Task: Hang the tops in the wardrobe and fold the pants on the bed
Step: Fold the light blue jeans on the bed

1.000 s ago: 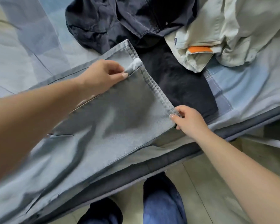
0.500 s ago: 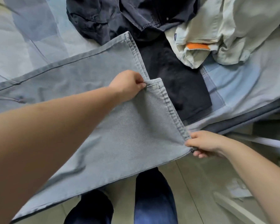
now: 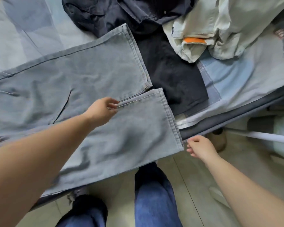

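The left hand (image 3: 103,110) lies over the grey pants (image 3: 82,89), its fingertips at the inner seam of the near leg; whether they pinch the seam or only touch it cannot be told. The right hand (image 3: 201,149) hangs just beside the near hem corner, fingers loosely curled, holding nothing. The pants lie spread across the bed (image 3: 246,79), both legs flat, hems side by side toward the dark top (image 3: 170,69) and the pale shirt (image 3: 223,25); the near leg overhangs the bed edge.

The step in hand appears to be aligning the legs for folding. To do it well:
1. Match hem to hem and seam to seam.
2. Smooth wrinkles outward from the seam.
3. Draw the overhanging leg onto the mattress first.
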